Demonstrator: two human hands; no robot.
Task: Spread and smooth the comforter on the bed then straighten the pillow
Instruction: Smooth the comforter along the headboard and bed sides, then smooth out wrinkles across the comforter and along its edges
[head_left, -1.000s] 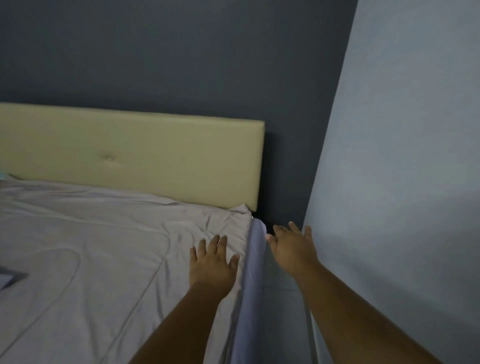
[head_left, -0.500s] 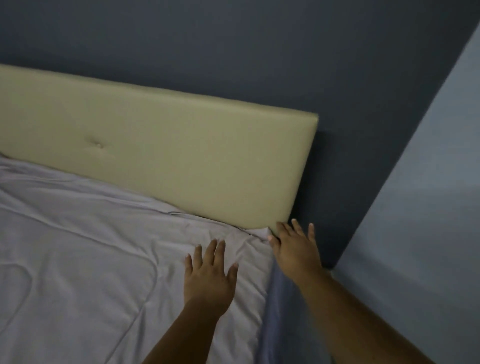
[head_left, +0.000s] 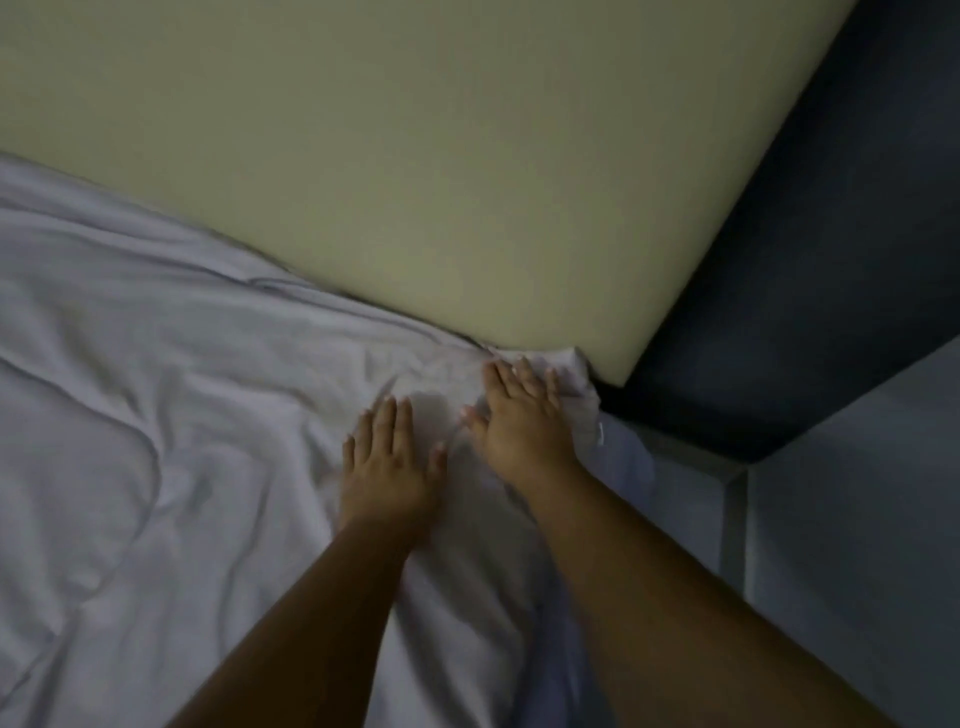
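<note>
The headboard (head_left: 415, 182) runs out of the picture at the top and left, and the comforter (head_left: 156, 389) is cut off at the left and bottom edges, so the bed's far side and foot do not show. Both forearms leave the frame at the bottom, and the left hand (head_left: 384, 462) and right hand (head_left: 519, 421) each hide the cloth under the palm. At the bed's head corner the right fingertips (head_left: 525, 375) blur into bunched fabric, so it cannot be told whether they catch a fold, and a pale tag (head_left: 601, 434) at the comforter's edge is too small to read.
</note>
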